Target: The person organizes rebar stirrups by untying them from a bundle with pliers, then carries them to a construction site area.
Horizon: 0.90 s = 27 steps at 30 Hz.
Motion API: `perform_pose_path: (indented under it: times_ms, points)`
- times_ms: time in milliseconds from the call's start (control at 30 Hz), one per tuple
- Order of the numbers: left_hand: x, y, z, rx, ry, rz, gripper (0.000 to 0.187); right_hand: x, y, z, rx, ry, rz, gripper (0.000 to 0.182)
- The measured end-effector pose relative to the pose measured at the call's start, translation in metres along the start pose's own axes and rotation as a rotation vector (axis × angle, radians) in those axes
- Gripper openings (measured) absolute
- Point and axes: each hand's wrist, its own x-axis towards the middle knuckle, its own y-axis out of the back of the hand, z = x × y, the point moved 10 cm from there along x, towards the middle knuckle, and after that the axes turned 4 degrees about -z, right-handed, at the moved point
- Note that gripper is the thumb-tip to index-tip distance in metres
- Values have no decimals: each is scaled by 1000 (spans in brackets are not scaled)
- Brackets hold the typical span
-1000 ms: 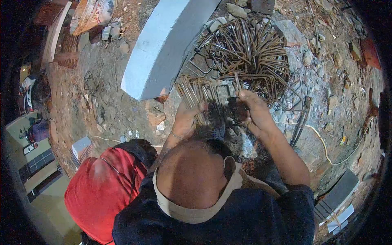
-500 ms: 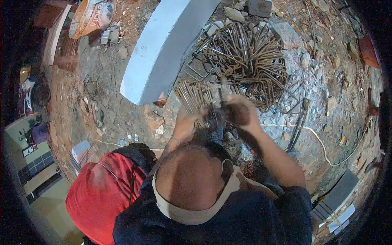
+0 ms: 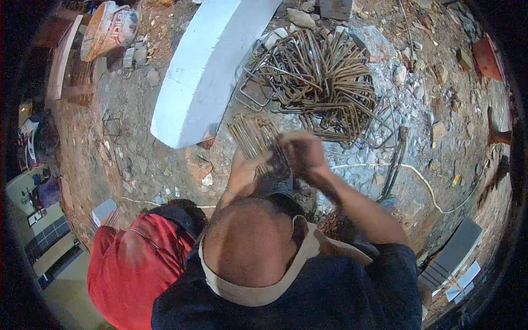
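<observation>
My left hand (image 3: 242,173) is closed round the lower left side of a bundle of rusty rebar stirrups (image 3: 254,135), thumb across the rods. On the bundle's right edge my right hand (image 3: 305,154) is curled over the rods, slightly smeared by motion, its fingertips partly hidden. Just beyond both hands lies a large heap of similar bent stirrups (image 3: 330,82) on the ground.
A white-painted beam (image 3: 192,71) lies left of the heap. Long dark rods (image 3: 395,162) and a pale cable (image 3: 423,179) are at the right. A person in a red top (image 3: 132,269) is close on the left. Rubble and a bucket (image 3: 113,30) lie farther off.
My right hand has come down and left onto the bundle's edge; the blurred rod standing beside it earlier no longer shows. My left hand keeps its grip. The whole view has shifted slightly.
</observation>
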Motion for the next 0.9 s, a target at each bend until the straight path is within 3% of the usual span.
perform_pose_path:
  times_ms: [67, 133, 267, 467, 533, 633, 667, 733, 867, 900]
  points:
    - [-12, -11, 18, -183, 22, 130, 38, 4, 28, -28, -1060, -5, -182, 22]
    - [-12, -14, 26, -163, 3, 107, 38, -8, 40, 6, -1453, -6, -348, 25]
    - [-12, -14, 20, -253, 64, 96, 41, -23, 41, 26, -1369, -64, -561, 27]
    - [-12, -13, 24, -218, 69, 104, 39, -28, 20, -31, -1199, 260, -356, 20]
    - [-12, -13, 24, -228, 69, 124, 38, -26, 20, -49, -1106, 261, -338, 19]
    - [-16, -11, 28, -234, 51, 164, 36, -14, 44, -72, -750, 48, -45, 17]
    - [-17, -11, 30, -230, 33, 172, 35, -9, 42, -81, -752, 48, -44, 17]
    - [-17, -9, 27, -238, 39, 170, 34, -4, 63, -79, -448, -87, 118, 14]
    - [-19, -7, 28, -234, 76, 191, 33, -1, 77, -60, -259, -385, 225, 13]
    - [-18, -6, 27, -235, 76, 192, 33, -4, 75, -48, -83, -468, 243, 18]
